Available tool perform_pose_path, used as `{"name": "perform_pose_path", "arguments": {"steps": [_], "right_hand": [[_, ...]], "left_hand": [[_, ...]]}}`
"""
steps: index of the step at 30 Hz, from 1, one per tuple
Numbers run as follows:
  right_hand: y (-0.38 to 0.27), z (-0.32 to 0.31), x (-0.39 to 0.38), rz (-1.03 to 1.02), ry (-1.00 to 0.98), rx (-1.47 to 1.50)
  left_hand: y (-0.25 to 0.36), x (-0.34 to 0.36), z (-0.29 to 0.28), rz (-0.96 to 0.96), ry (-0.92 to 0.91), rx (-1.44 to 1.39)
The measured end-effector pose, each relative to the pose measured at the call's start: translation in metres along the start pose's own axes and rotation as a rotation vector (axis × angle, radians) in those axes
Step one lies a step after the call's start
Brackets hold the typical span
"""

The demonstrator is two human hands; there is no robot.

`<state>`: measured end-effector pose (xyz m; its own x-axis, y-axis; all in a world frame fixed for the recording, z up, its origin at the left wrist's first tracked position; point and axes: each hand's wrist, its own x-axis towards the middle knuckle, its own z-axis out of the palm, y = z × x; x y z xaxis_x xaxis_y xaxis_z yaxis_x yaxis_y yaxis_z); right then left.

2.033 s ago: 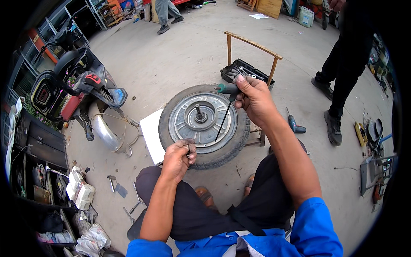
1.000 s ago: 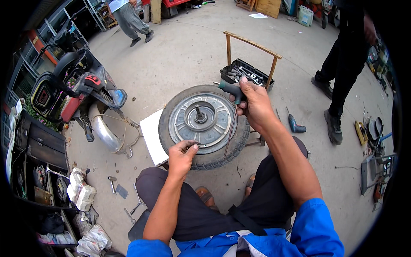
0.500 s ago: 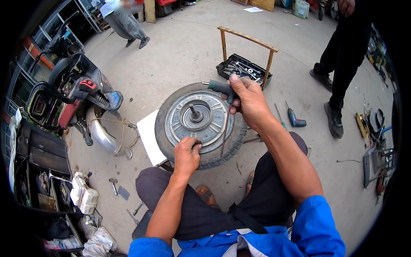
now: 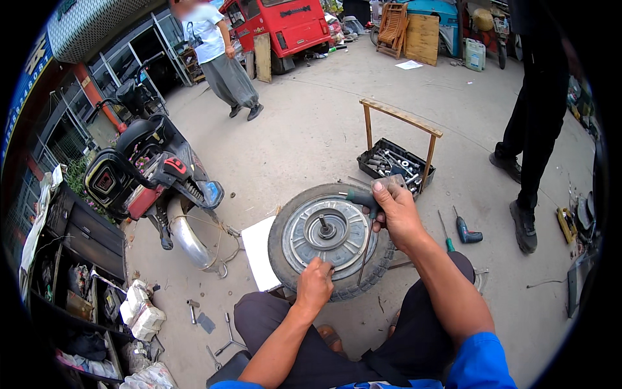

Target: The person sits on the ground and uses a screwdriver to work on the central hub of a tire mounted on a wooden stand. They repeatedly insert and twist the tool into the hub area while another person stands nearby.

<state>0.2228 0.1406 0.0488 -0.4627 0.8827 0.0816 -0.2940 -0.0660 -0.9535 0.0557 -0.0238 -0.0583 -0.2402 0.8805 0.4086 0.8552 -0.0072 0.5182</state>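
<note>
Your right hand (image 4: 400, 217) is clamping firmly on a green-handled tool (image 4: 360, 197) near mid-frame, its thin shaft (image 4: 365, 262) slanting down in front of a tired wheel (image 4: 311, 240). The wheel is lying on its side at the center. Your left hand (image 4: 315, 285) is resting curled at its lower edge; whether those fingers are closing on anything cannot be told. A white board (image 4: 259, 253) is jutting out at the wheel's left. Just above your right hand, a black toolbox (image 4: 371, 170) is holding metal tools (image 4: 402, 165). A green-handled screwdriver (image 4: 449, 244) is lying right of center. A scooter (image 4: 155, 170) is standing at left, a person in black trousers (image 4: 538, 129) is standing at upper right, and a red van (image 4: 285, 29) is occupying the top edge.
</note>
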Motion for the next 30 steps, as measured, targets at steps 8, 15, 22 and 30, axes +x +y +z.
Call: {"name": "perform_pose_path", "arguments": {"steps": [8,15,22,30], "right_hand": [[-0.001,-0.002,0.000,0.004,0.026,0.008],[0.004,0.004,-0.002,-0.013,-0.020,0.032],[0.004,0.016,-0.010,-0.110,-0.037,-0.100],[0.020,0.038,-0.016,-0.228,-0.161,-0.188]], "left_hand": [[0.007,0.000,0.004,-0.022,0.025,0.013],[0.002,-0.005,0.006,-0.040,0.071,-0.009],[0.009,-0.002,0.006,-0.019,0.076,-0.045],[0.000,-0.002,0.003,-0.080,0.059,-0.119]]}}
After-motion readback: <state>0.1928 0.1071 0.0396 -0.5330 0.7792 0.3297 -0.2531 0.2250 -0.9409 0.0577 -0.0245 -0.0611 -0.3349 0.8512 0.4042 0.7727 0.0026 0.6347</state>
